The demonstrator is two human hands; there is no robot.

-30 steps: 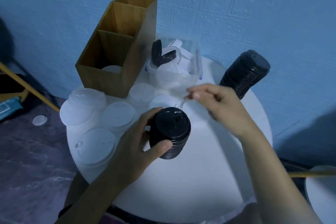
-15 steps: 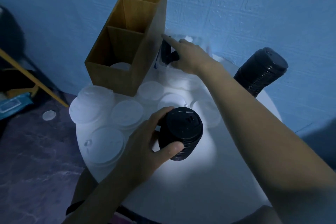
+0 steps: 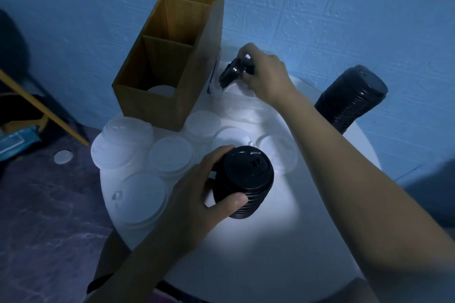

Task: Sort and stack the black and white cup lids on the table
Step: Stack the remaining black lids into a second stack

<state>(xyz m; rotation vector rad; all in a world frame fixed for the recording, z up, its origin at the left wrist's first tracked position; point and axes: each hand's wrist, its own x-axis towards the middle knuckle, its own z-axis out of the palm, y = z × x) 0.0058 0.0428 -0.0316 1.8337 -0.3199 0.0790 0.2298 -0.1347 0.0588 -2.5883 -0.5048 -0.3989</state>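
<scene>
Gripping the black stack (image 3: pixel 242 182) with the thumb and curled fingers, the left hand (image 3: pixel 197 194) holds it upright near the middle of the round bench (image 3: pixel 283 241). The right hand (image 3: pixel 263 76) is at the back of the bench and pinches one black lid (image 3: pixel 232 71), tilted on its edge, above the clear tub (image 3: pixel 236 103), in which pale lids lie. The tub stands just beside the wooden box (image 3: pixel 170 61), and a white lid (image 3: pixel 161 90) lies in the near compartment of the box. White lids (image 3: pixel 170 155) lie in low piles on the left part of the bench and between the tub and the black stack. A second black stack (image 3: pixel 349 98) sits tilted at the right back edge, near the blue wall. One white disc (image 3: pixel 62 156) lies on the floor at the left.
</scene>
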